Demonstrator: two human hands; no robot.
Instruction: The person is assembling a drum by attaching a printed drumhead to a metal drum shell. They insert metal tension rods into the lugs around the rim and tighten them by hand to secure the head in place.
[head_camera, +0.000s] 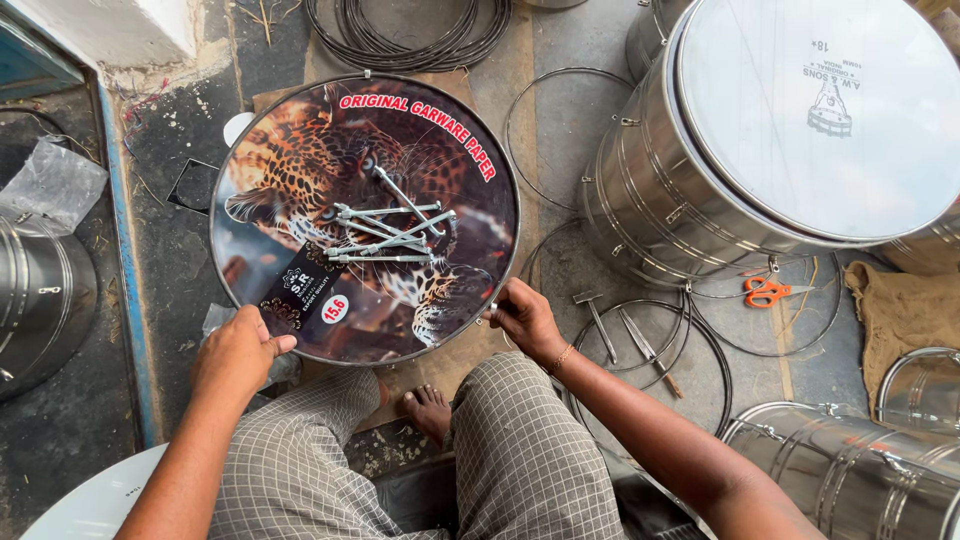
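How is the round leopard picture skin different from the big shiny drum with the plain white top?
The leopard drumhead lies flat on the floor; the steel drum is tilted on its side. The leopard drumhead is only a thin printed disc, the steel drum a deep metal shell with a pale skin. The left hand and right hand grip the leopard drumhead; nobody touches the steel drum. Both are round.

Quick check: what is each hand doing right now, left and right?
Left hand: closed on the near-left rim of the leopard-print drumhead.
Right hand: closed on the drumhead's right rim; whether it also pinches something small cannot be told.
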